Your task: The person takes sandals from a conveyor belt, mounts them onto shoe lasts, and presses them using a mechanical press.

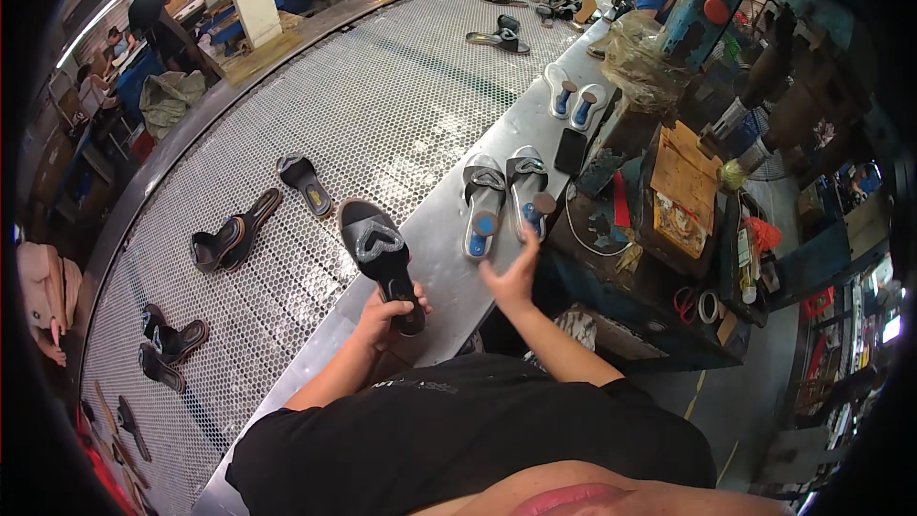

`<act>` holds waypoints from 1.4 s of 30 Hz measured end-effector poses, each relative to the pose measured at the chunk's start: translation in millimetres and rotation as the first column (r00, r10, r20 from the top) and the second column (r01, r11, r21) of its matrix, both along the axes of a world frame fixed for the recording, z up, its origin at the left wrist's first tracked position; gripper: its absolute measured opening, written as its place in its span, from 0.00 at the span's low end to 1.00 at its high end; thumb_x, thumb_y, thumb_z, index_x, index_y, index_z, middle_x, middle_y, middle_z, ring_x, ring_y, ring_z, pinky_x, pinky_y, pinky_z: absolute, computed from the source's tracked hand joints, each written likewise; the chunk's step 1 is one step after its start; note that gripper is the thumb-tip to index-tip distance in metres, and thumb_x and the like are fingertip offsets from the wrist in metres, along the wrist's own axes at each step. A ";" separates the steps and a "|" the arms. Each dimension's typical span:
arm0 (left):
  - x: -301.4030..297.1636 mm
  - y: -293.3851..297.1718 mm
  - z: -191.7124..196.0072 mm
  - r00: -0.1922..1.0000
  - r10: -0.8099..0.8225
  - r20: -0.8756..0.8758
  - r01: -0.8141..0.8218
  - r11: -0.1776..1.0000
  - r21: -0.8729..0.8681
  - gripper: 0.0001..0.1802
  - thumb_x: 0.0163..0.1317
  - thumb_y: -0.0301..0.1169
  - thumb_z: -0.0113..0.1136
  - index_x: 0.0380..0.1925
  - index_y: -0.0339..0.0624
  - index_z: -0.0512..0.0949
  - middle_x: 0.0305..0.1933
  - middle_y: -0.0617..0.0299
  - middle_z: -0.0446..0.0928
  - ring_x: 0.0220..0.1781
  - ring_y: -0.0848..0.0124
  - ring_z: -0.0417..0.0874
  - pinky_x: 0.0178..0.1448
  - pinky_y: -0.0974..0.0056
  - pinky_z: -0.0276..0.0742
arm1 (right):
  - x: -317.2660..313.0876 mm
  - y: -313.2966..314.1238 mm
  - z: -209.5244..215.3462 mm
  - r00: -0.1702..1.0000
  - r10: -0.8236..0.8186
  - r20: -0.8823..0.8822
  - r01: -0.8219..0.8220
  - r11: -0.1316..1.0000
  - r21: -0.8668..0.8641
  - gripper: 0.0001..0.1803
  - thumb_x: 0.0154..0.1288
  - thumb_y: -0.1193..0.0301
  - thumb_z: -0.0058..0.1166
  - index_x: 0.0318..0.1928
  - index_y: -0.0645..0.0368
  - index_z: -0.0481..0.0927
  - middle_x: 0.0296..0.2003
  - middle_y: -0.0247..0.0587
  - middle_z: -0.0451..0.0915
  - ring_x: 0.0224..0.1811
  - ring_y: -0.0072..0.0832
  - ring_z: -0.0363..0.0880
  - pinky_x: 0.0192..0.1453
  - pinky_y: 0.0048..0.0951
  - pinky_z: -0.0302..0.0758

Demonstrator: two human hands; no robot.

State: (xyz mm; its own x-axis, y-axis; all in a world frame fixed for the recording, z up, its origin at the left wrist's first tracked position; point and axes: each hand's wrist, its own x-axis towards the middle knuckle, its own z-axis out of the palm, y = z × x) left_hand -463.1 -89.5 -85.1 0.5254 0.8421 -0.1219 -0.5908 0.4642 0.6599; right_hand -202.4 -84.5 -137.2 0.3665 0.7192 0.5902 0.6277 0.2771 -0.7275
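My left hand [387, 315] is closed around the heel end of a black slide sandal [371, 234] with a heart-shaped ornament on its strap, held over the metal ledge. To its right my right hand [511, 277] is open, thumb and fingers apart, beside the near end of a pair of sandals on the ledge. The left sandal [483, 193] and right sandal [526, 177] have dark straps and silvery soles. Blue pieces with round tops, one blue top [484, 224] and one brown top [543, 204], stand at their near ends. Whether my fingertips touch the right sandal is unclear.
A perforated conveyor [382, 86] carries several black sandals, including one lone sandal [304, 184]. Farther along the ledge lie two silvery soles [586, 105] with blue posts and a black phone [570, 151]. A cluttered workbench [611, 277] on the right holds red-handled scissors [685, 304]. Other people work farther off.
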 end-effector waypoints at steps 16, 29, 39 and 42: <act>72.1 53.4 -1.5 0.912 -0.359 0.201 0.396 0.898 -0.191 0.30 0.48 0.15 0.56 0.56 0.31 0.70 0.48 0.45 0.80 0.50 0.52 0.84 0.60 0.49 0.81 | -11.1 -41.2 79.3 0.954 0.224 -0.199 -0.244 0.966 -0.085 0.29 0.47 0.75 0.68 0.49 0.57 0.67 0.60 0.49 0.75 0.61 0.44 0.74 0.65 0.40 0.68; 174.1 3.2 58.4 0.912 -0.078 -0.402 0.190 0.950 0.248 0.25 0.68 0.42 0.59 0.57 0.39 0.68 0.50 0.58 0.76 0.49 0.70 0.76 0.56 0.63 0.72 | 5.3 -119.3 113.5 0.976 0.185 -0.112 -0.200 0.969 -0.144 0.30 0.47 0.77 0.68 0.48 0.56 0.64 0.69 0.54 0.65 0.76 0.54 0.53 0.75 0.46 0.55; 145.6 17.5 52.1 0.740 -0.484 -0.468 0.671 0.575 0.467 0.26 0.70 0.29 0.59 0.66 0.40 0.67 0.50 0.63 0.73 0.53 0.76 0.74 0.59 0.68 0.70 | 125.1 -87.1 141.5 0.957 -0.289 0.028 0.290 0.957 -0.026 0.33 0.47 0.75 0.68 0.56 0.61 0.70 0.63 0.54 0.73 0.66 0.43 0.72 0.66 0.37 0.68; 138.2 9.6 41.8 0.557 -0.585 -0.590 0.831 0.397 0.390 0.28 0.68 0.27 0.60 0.67 0.40 0.65 0.45 0.65 0.76 0.49 0.77 0.75 0.57 0.68 0.72 | 203.8 -40.7 125.0 0.880 -0.443 0.171 0.443 0.896 0.043 0.39 0.48 0.69 0.70 0.63 0.59 0.70 0.48 0.54 0.78 0.52 0.46 0.79 0.58 0.41 0.74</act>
